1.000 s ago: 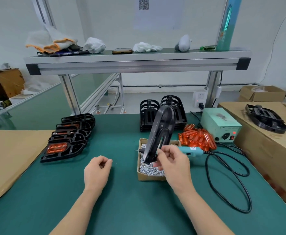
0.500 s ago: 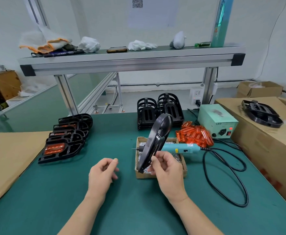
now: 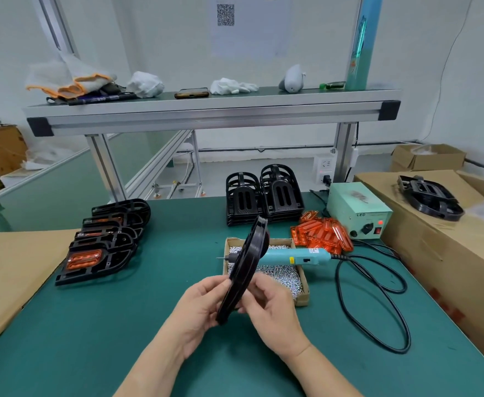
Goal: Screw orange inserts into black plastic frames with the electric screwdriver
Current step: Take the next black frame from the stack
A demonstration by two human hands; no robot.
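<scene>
From the head view, both hands hold 1 black frame [image 3: 245, 267] in the air over the green table [image 3: 120, 339], just in front of the screw box [image 3: 302, 300]. The frame is seen nearly edge-on and tilted, its top leaning away and to the right, its bottom end between the palms. The left hand [image 3: 199, 308] grips the lower left edge with its fingers curled round it, and the right hand [image 3: 272, 313] pinches the lower right edge between thumb and bent fingers. The screwdriver [image 3: 292, 257] lies untouched across the top of the screw box, bit pointing left, and the frame hides part of its front end. Small silver screws [image 3: 280, 275] fill the box. A black cord [image 3: 378, 310] runs from the screwdriver's rear and loops on the table to the right. The orange inserts [image 3: 322, 233] sit in a loose pile just behind the box, beside a pale green power unit [image 3: 355, 207] whose red lamp is lit. Behind the pile, 2 stacks [image 3: 263, 196] of bare black frames stand side by side at the table's far edge. On the left a row [image 3: 103, 245] of overlapping frames lies flat, and the nearest 1 shows a fitted insert [image 3: 84, 259]. A carton [image 3: 450, 253] at the right carries another frame on top. A metal shelf [image 3: 206, 110] spans the back, holding gloves, rags and a phone.
</scene>
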